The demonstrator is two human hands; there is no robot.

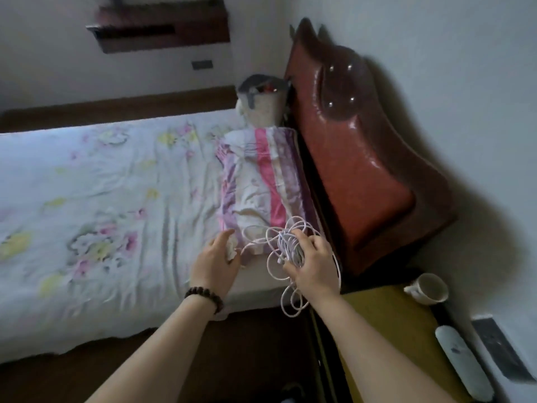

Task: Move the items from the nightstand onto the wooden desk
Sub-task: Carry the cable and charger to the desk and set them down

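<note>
The right hand (312, 258) is closing around a tangled bundle of white cable (286, 245), with several loose loops hanging free below the wrist and spilling toward the bed's near corner. The left hand (216, 261) is curling around a small crumpled white item (232, 250), probably tissue, though blur is preventing a firm identification. Both hands are hovering over the bed (101, 199), beside the striped pillow (261, 181), and are standing apart from each other.

The nightstand (392, 330) is sitting at lower right against the wall. A white mug (427, 287) is lying on its side near the surface's far edge, and a long white object (462, 362), possibly a remote, is resting along its wall-side edge. No wooden desk is identifiable with certainty.

Assessment: the cable is light, limp and prone to snagging; the trailing loops are needing gathering into the core of the bundle before carrying. The mug is looking fragile and is best taken by its handle or body.
</note>
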